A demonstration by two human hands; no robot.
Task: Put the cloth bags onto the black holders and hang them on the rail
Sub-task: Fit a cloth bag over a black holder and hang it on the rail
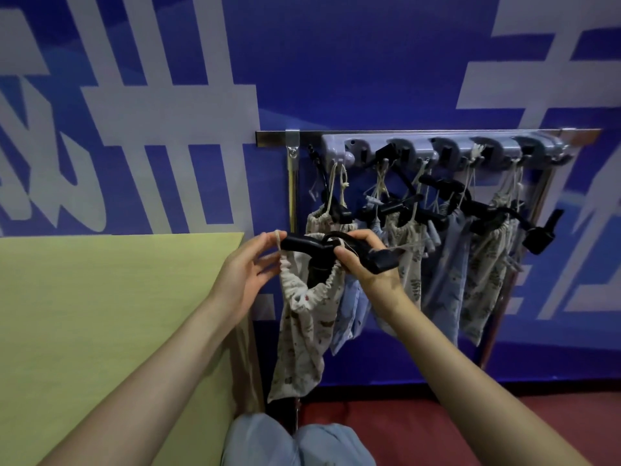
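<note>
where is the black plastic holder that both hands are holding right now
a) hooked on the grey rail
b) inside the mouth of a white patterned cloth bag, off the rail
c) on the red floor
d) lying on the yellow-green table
b: the black plastic holder sits in the gathered mouth of the white patterned cloth bag, held between the left hand and right hand, below the grey rail.

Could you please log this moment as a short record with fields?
left hand: pinches the drawstring at the bag's mouth
right hand: grips the black holder
cloth bag: pale, printed, mouth gathered round the holder, body hanging down
rail: several bags already hung on black holders
table: yellow-green, at left
</note>
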